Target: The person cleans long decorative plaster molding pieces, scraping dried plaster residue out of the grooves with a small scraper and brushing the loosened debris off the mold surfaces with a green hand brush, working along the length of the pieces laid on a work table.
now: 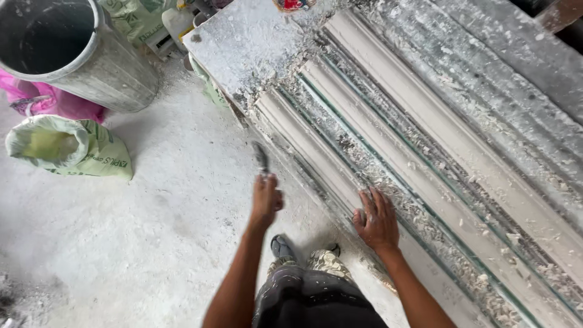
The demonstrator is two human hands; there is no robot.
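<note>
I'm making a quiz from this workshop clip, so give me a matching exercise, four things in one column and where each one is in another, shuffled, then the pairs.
Things:
1. left hand
2. right hand
3. grey metal bucket
4. green sack

Places:
A. lying on the dusty floor, left side
B. flat on the nearest plaster moulding
C. upper left corner, standing behind the sack
D. gripping a narrow blade tool beside the bench edge

Pairs: 1-D, 2-B, 3-C, 4-A

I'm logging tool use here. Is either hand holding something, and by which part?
The left hand grips a narrow scraping tool by its handle end, blade pointing away. The right hand holds nothing; it lies flat on a plaster moulding strip.
</note>
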